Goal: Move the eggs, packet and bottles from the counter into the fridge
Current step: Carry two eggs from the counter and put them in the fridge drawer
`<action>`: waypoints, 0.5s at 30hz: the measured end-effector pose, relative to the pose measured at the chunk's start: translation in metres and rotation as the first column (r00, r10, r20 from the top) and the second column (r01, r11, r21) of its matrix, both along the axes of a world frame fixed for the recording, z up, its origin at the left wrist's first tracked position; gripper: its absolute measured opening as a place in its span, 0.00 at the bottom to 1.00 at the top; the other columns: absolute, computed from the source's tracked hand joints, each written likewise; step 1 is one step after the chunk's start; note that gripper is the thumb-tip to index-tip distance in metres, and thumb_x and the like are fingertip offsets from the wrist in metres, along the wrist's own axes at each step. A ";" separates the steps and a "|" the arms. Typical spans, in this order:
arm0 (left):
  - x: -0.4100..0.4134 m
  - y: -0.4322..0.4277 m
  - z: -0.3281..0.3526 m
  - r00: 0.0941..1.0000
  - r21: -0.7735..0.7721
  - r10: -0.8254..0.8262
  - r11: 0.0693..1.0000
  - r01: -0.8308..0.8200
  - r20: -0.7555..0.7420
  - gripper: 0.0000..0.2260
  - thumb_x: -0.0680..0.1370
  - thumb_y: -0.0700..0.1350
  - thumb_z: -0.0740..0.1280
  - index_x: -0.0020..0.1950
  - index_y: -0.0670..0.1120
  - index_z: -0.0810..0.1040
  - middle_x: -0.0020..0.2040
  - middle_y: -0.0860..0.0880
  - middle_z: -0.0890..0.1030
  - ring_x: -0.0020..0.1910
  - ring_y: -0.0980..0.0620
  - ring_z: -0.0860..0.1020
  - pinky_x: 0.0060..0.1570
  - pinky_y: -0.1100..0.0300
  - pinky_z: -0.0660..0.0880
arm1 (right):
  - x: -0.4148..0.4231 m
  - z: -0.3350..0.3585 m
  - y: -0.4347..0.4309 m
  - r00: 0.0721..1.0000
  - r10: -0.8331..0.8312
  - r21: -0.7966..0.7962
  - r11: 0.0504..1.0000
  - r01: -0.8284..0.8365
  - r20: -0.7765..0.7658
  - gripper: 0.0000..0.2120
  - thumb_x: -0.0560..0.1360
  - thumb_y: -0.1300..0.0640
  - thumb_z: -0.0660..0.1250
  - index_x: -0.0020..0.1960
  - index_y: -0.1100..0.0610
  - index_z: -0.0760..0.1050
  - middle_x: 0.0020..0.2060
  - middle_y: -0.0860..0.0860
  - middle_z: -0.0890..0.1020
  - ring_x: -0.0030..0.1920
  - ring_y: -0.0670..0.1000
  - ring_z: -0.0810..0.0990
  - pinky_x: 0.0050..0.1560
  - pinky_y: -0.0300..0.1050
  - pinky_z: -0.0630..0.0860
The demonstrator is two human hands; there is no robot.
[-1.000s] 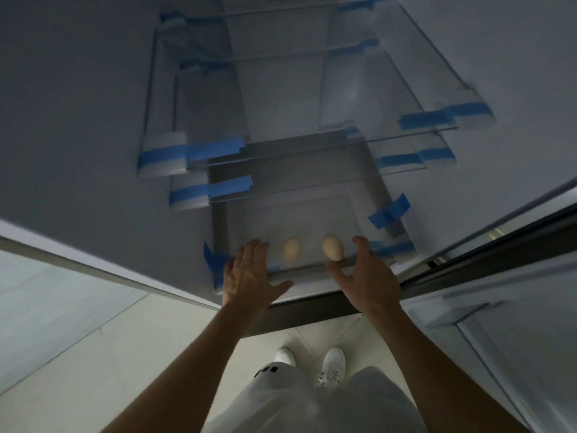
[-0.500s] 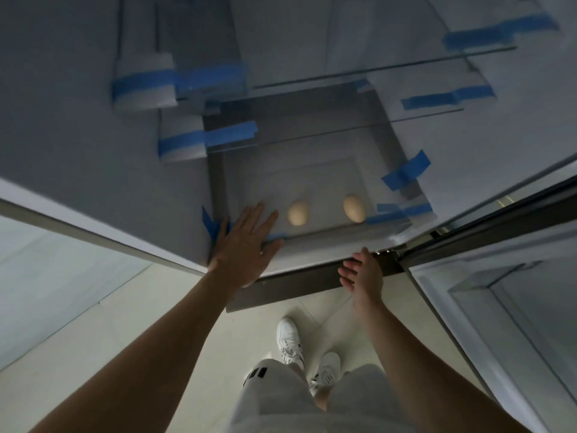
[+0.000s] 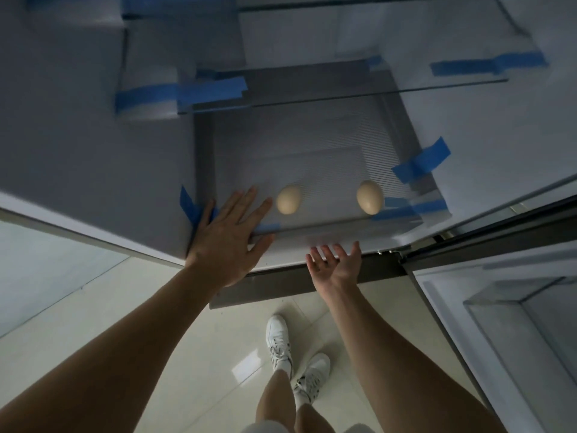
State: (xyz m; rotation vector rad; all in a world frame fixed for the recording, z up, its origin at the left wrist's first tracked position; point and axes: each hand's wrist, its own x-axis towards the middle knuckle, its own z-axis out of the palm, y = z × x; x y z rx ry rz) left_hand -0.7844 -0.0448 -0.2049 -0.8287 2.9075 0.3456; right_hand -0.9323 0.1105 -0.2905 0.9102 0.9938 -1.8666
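Note:
Two beige eggs lie apart on the lowest glass shelf [image 3: 312,170] of the open fridge: the left egg [image 3: 288,199] and the right egg [image 3: 370,197]. My left hand [image 3: 228,242] is flat with fingers spread at the shelf's front left corner, just left of the left egg and not touching it. My right hand [image 3: 337,265] hangs open, palm up, below the shelf's front edge, holding nothing. No packet or bottles are in view.
Upper glass shelves [image 3: 343,95] carry strips of blue tape [image 3: 209,90]. The open fridge door [image 3: 515,307] stands at the right. Below are a pale tiled floor [image 3: 187,354] and my white shoes [image 3: 278,339]. A grey wall panel [image 3: 78,135] is at the left.
My right hand has let go of the right egg and drawn back below the shelf edge. My left hand has settled flat at the shelf's front left. The view has tilted down.

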 end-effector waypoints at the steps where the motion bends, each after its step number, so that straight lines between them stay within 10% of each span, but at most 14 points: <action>1: 0.000 0.000 0.000 1.000 0.005 -0.002 1.000 0.002 -0.003 0.31 0.77 0.69 0.39 0.79 0.61 0.45 0.81 0.55 0.45 0.80 0.53 0.43 0.77 0.40 0.46 | 0.000 -0.001 -0.001 1.000 -0.013 -0.015 1.000 0.013 0.008 0.33 0.81 0.36 0.55 0.77 0.58 0.62 0.75 0.60 0.67 0.73 0.63 0.69 0.74 0.60 0.65; 15: -0.001 -0.001 0.005 1.000 0.069 0.008 0.998 -0.009 0.013 0.33 0.75 0.71 0.40 0.79 0.63 0.46 0.81 0.57 0.45 0.80 0.55 0.44 0.77 0.41 0.45 | 0.035 -0.009 0.053 0.995 -0.096 -0.004 0.995 0.097 0.027 0.25 0.77 0.36 0.64 0.61 0.57 0.75 0.56 0.59 0.77 0.54 0.61 0.80 0.62 0.66 0.76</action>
